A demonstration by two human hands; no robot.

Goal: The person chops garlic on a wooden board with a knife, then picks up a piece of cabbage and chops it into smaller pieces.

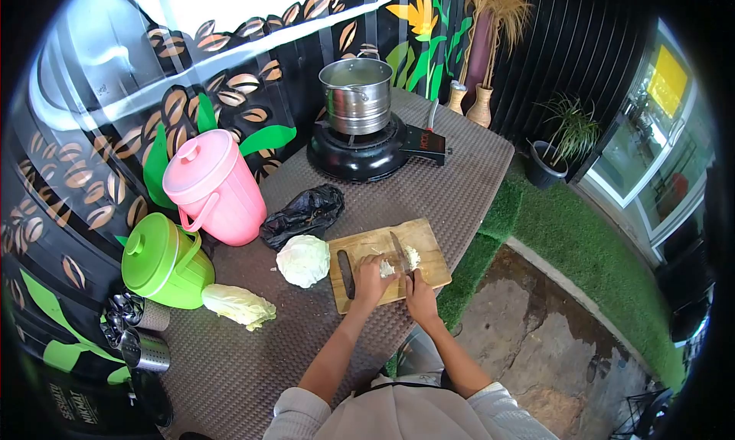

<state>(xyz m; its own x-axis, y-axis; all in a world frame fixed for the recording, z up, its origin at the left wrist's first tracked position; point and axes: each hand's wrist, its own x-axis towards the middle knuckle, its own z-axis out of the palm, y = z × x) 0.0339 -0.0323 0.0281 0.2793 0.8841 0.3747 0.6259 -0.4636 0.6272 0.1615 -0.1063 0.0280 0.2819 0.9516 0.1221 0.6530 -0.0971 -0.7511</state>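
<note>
A wooden cutting board point(434, 268) with a dark slot lies near the table's edge. My right hand point(420, 296) is closed round the handle of a knife point(398, 246), whose blade points away from me over the board. On the board's left part, my left hand point(370, 279) has its fingers curled on a pale piece of cabbage point(387, 268). Chopped white bits point(413, 257) lie just right of the blade. Left of the board sits a round cabbage point(303, 261), and a longer leafy cabbage point(239, 306) lies farther left.
A steel pot point(357, 99) stands on a black portable stove point(356, 155) at the back. Pink point(222, 187) and green point(170, 264) lidded jugs stand at the left, near a black plastic bag point(306, 214). Metal utensil holders point(145, 350) are at the lower left.
</note>
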